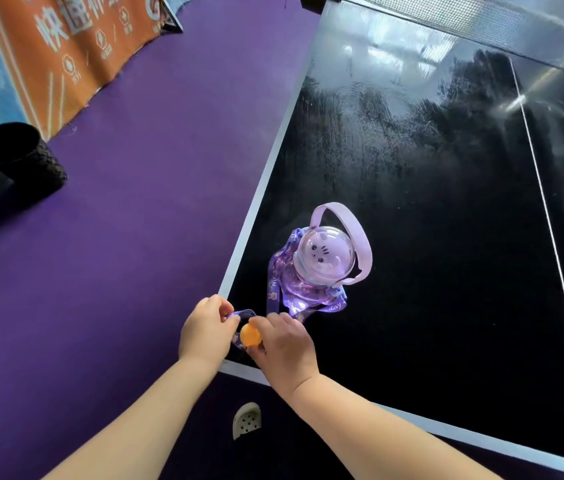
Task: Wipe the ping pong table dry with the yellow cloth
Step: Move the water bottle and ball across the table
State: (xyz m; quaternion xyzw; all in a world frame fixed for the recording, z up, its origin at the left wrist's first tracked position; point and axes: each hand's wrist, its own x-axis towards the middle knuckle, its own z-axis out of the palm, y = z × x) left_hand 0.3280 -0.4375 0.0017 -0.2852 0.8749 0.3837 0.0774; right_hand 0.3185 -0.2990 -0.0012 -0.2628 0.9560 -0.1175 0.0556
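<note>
The black ping pong table fills the right side, its far half showing smeared wet streaks. No yellow cloth is in view. A purple water bottle with a clear domed lid stands near the table's near-left corner. My left hand pinches the bottle's purple strap at that corner. My right hand holds an orange ping pong ball between thumb and fingers, right beside the left hand.
Purple floor lies left of the table. A black mesh bin stands at the far left, under an orange banner. The net crosses the table's far end. A white shoe shows below the table edge.
</note>
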